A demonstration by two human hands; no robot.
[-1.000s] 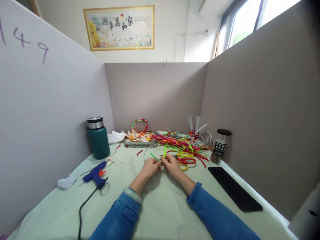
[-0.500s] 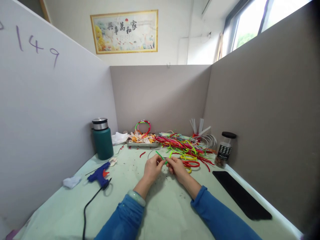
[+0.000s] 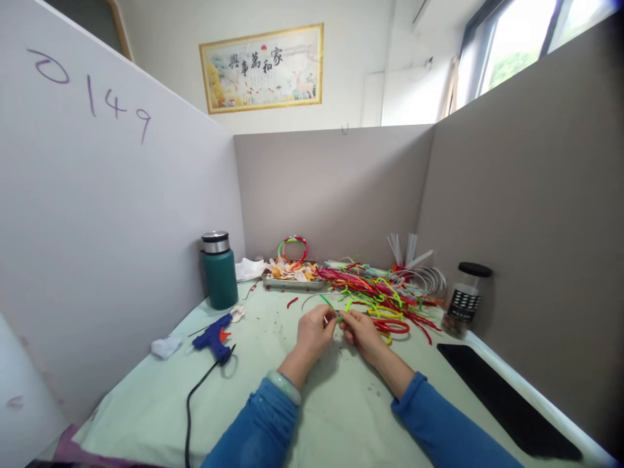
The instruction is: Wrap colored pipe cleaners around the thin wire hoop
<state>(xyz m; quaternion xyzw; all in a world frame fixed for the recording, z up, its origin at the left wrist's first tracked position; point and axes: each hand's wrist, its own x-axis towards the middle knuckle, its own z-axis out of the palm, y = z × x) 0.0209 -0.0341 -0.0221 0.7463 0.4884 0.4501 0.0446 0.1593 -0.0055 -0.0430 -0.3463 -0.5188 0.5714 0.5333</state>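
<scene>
Between walls (image 3: 160, 201), hands (image 3: 314, 333) (image 3: 364, 333), green strip (image 3: 326, 301), open tabletop (image 3: 344, 422)

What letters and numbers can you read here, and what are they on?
"149", handwritten on the left partition, after a loopy mark, maybe "0".
"興事萬和家", left to right, on the framed wall picture; smaller writing below is too small to read.
Black jar label: white print, too blurred to read.

Daylight enters at upper right through the dark-framed glass window (image 3: 517, 47), whose panes are overexposed. The flat grey rear partition (image 3: 312, 188) carries a diagonal shadow. Wide-angle stretching affects the edges; the right edge darkens and blurs.
</scene>
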